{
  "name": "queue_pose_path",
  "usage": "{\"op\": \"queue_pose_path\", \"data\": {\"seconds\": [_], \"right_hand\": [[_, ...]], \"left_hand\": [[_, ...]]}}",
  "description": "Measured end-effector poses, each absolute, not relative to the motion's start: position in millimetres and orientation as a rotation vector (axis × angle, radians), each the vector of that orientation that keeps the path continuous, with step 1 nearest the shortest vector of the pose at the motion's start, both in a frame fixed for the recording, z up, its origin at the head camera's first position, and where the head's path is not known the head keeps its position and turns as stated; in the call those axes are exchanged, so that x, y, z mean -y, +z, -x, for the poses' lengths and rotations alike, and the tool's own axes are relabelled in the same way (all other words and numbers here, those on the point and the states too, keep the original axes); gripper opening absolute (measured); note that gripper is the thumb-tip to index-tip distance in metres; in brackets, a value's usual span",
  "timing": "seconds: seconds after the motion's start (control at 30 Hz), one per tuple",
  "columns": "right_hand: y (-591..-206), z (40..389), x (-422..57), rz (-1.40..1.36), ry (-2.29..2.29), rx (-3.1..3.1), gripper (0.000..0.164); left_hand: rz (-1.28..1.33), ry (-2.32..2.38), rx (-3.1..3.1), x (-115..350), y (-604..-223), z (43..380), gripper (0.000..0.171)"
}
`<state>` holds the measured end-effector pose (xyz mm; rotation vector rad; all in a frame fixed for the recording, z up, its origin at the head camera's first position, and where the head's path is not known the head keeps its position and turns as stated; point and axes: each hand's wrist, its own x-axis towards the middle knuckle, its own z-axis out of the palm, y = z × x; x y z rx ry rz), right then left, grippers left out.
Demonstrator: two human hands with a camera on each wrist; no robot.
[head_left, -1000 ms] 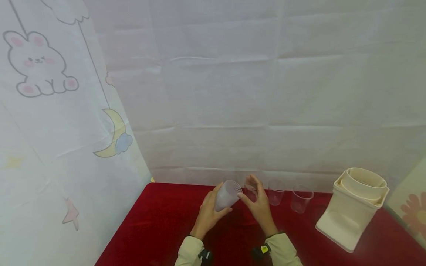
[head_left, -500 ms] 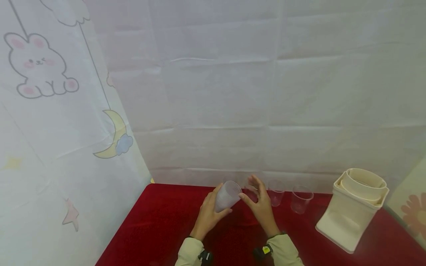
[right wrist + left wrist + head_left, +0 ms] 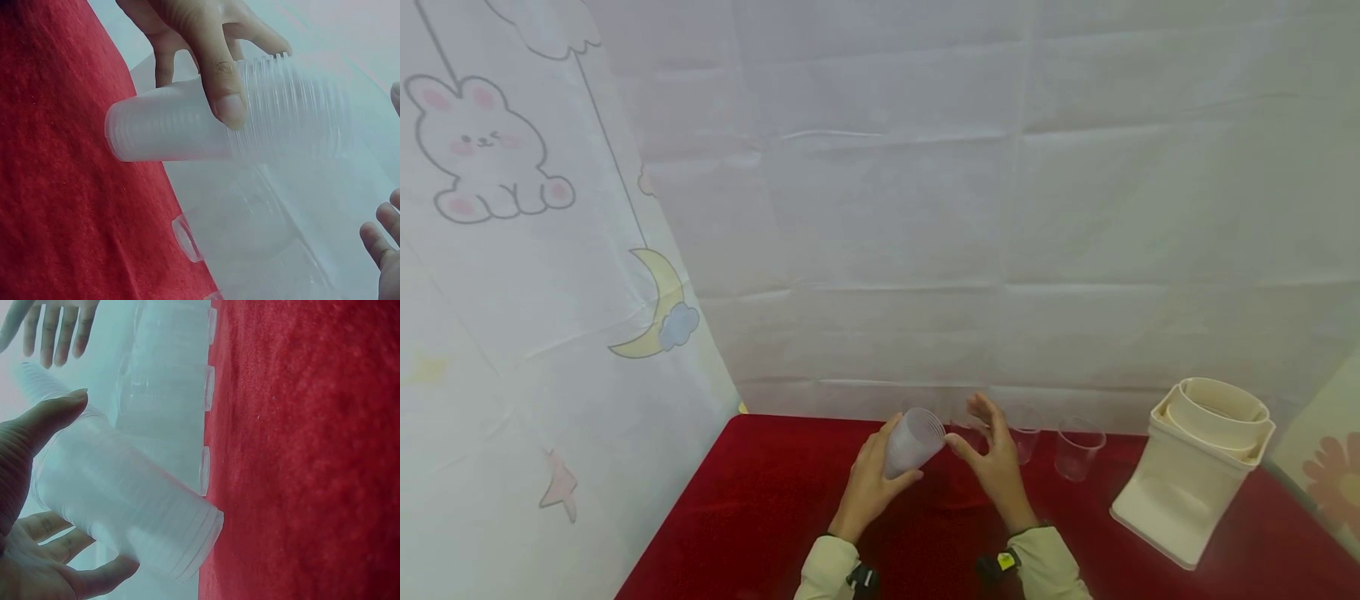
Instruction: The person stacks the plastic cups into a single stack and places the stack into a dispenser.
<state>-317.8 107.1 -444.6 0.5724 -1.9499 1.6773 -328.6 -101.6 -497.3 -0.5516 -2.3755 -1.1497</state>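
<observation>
My left hand (image 3: pixel 868 483) grips a nested stack of clear plastic cups (image 3: pixel 912 446) above the table, tilted with its open rims up and to the right. In the left wrist view, thumb and fingers lie on opposite sides of the cup stack (image 3: pixel 125 494). My right hand (image 3: pixel 996 462) hovers just right of the rims, fingers loosely spread and thumb tip close to the stack's mouth. In the right wrist view a gap separates the right hand's fingers (image 3: pixel 381 234) from the stack (image 3: pixel 169 125). Nothing shows between them.
Single clear cups stand in a row along the table's back edge, among them a rightmost cup (image 3: pixel 1078 450) and another cup (image 3: pixel 1024 437) partly behind my right hand. A cream plastic holder (image 3: pixel 1180 492) with a round top stands at right on the red cloth (image 3: pixel 760 500).
My right hand has drawn slightly to the right, its thumb moving off the stack's rims. My left hand and the cup stack have stayed almost still.
</observation>
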Motion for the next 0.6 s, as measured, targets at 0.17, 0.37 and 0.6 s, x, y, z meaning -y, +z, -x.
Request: {"op": "queue_pose_path", "data": {"seconds": [0.17, 0.37, 0.6], "right_hand": [[-444.4, 317.4, -108.9, -0.572, 1.680, 1.948, 0.077], [-446.0, 319.2, -110.7, -0.586, 1.665, 1.914, 0.077], [-447.8, 321.1, -111.8, -0.603, 1.651, 1.898, 0.077]], "left_hand": [[0.541, -1.156, 2.383, 101.6, -497.7, 328.1, 0.087], [0.541, -1.156, 2.382, 101.6, -497.8, 328.2, 0.087], [0.536, -1.161, 2.383, 101.8, -498.0, 328.4, 0.087]]}}
